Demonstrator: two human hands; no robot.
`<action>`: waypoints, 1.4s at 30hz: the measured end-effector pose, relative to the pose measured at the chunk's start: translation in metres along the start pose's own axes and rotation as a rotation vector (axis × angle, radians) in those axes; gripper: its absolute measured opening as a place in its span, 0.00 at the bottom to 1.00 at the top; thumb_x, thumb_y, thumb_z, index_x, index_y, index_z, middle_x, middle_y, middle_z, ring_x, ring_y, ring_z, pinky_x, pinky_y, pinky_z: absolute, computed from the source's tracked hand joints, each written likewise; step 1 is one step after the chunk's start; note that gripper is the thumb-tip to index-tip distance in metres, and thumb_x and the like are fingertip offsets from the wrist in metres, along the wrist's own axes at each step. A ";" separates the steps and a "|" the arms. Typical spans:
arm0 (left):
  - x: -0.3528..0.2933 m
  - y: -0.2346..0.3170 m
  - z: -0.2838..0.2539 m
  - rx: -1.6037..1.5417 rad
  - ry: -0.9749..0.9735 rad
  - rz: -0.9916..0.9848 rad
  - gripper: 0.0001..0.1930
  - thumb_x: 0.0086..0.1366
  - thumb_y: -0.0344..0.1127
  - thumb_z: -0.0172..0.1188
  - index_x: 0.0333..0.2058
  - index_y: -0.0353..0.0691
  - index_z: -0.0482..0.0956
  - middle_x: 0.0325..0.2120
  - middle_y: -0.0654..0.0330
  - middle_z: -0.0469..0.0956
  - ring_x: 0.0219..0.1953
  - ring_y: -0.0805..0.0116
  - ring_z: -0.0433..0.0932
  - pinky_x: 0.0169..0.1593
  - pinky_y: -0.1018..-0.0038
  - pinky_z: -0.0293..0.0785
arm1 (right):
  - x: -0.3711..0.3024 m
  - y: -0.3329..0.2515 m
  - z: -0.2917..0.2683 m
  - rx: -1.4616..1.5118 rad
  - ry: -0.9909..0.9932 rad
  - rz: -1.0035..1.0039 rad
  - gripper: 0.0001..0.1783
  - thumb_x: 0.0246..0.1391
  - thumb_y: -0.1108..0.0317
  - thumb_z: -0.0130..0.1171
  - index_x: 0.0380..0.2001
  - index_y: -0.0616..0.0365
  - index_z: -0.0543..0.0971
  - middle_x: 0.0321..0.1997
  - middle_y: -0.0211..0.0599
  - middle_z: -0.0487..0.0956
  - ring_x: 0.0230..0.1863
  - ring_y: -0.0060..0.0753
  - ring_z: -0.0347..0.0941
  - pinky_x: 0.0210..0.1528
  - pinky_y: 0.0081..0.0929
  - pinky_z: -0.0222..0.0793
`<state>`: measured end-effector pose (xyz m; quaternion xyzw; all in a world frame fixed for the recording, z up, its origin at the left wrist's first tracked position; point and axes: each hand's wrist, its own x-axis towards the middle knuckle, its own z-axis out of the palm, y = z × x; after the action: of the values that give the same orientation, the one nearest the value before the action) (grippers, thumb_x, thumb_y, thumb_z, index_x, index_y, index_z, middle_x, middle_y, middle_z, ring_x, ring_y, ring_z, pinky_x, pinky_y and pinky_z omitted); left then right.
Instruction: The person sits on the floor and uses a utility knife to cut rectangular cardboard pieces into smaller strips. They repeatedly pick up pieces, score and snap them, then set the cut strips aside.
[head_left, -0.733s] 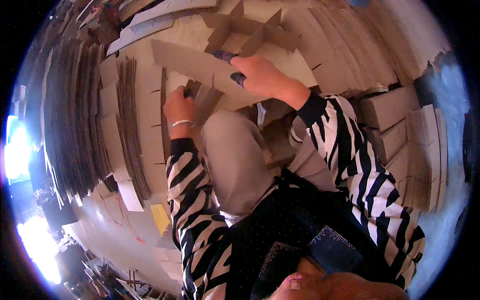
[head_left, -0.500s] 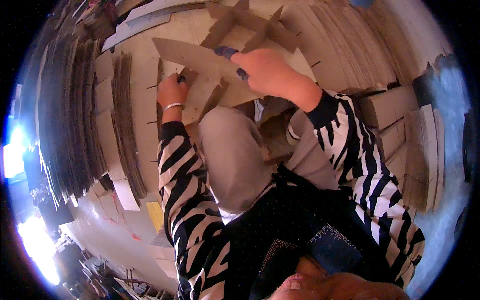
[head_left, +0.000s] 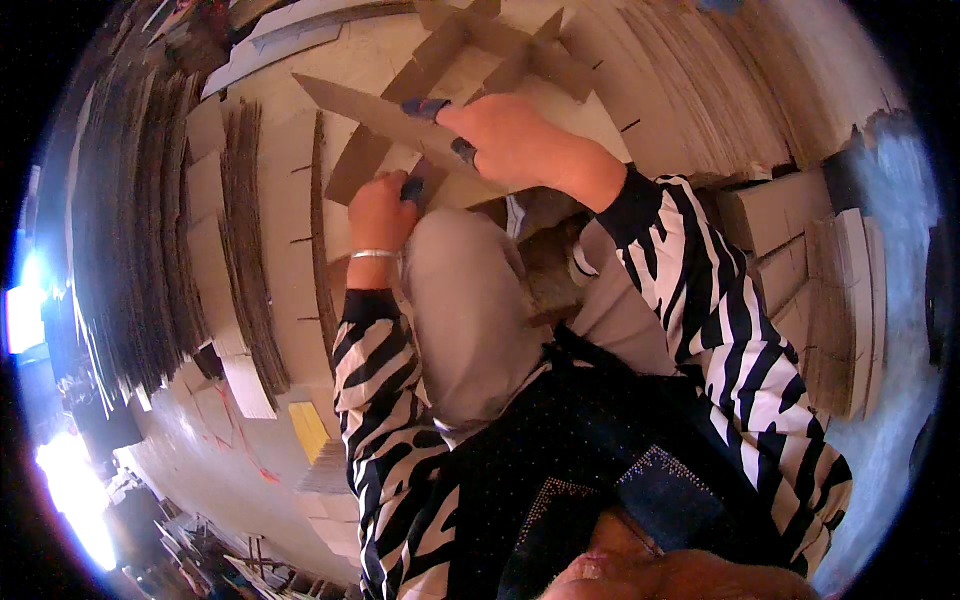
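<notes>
My right hand [head_left: 520,138] pinches a long brown cardboard strip [head_left: 345,100] between thumb and forefinger, both wrapped in dark covers. The strip slants from the far left toward my knees. Below it, my left hand [head_left: 383,214] is closed on a second cardboard strip [head_left: 357,163] that crosses under the first; its thumb also wears a dark cover. Whether the two strips are slotted together where they cross is hidden. Just beyond them stands a cardboard divider [head_left: 510,72] of interlocked strips, upright on the pale wooden board [head_left: 375,52].
Tall stacks of flat cardboard strips [head_left: 135,230] rise on the left, with slotted pieces [head_left: 277,200] beside them. More stacked cardboard [head_left: 700,90] lies at the far right, and bundles [head_left: 840,310] stand near my right arm. A yellow piece [head_left: 309,430] lies by my left sleeve.
My left hand has moved right and nearer to me, and the lower strip now shows across beneath the long one. My right hand has shifted slightly left with its strip.
</notes>
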<state>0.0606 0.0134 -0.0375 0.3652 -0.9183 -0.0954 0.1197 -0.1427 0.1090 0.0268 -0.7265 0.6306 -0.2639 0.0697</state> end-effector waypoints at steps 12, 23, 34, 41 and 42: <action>0.018 0.002 0.009 0.106 -0.023 0.038 0.09 0.45 0.29 0.56 0.29 0.42 0.79 0.28 0.51 0.78 0.34 0.48 0.78 0.36 0.56 0.75 | -0.037 0.019 0.032 -0.035 0.059 0.058 0.17 0.39 0.77 0.54 0.38 0.56 0.72 0.28 0.43 0.77 0.33 0.52 0.74 0.31 0.46 0.68; 0.016 0.006 -0.003 0.043 -0.113 -0.007 0.09 0.46 0.30 0.56 0.28 0.43 0.81 0.26 0.49 0.78 0.33 0.47 0.78 0.37 0.56 0.74 | -0.062 0.017 0.064 -0.122 -0.025 -0.003 0.11 0.41 0.76 0.54 0.33 0.56 0.72 0.30 0.42 0.76 0.34 0.50 0.74 0.32 0.44 0.69; 0.027 -0.023 -0.039 0.313 0.157 -0.163 0.13 0.48 0.39 0.61 0.33 0.43 0.78 0.32 0.54 0.79 0.37 0.52 0.79 0.39 0.59 0.75 | -0.081 0.031 0.068 -0.026 -0.008 0.083 0.14 0.40 0.76 0.57 0.35 0.54 0.74 0.30 0.43 0.77 0.34 0.50 0.76 0.32 0.45 0.71; 0.052 -0.058 -0.012 0.337 -0.167 -0.155 0.12 0.51 0.40 0.59 0.36 0.48 0.79 0.36 0.55 0.80 0.40 0.51 0.78 0.41 0.59 0.76 | -0.084 0.033 0.058 -0.108 -0.083 0.069 0.15 0.40 0.74 0.58 0.36 0.52 0.75 0.29 0.43 0.77 0.34 0.50 0.76 0.32 0.45 0.71; 0.051 -0.058 -0.007 0.357 -0.166 -0.170 0.12 0.51 0.40 0.58 0.36 0.49 0.80 0.36 0.55 0.80 0.40 0.51 0.78 0.41 0.59 0.75 | -0.084 0.035 0.064 -0.113 -0.095 0.054 0.15 0.40 0.74 0.58 0.36 0.52 0.75 0.30 0.43 0.78 0.34 0.51 0.76 0.31 0.46 0.71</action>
<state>0.0644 -0.0646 -0.0386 0.4476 -0.8932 0.0295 -0.0314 -0.1492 0.1677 -0.0678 -0.7237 0.6598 -0.1912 0.0656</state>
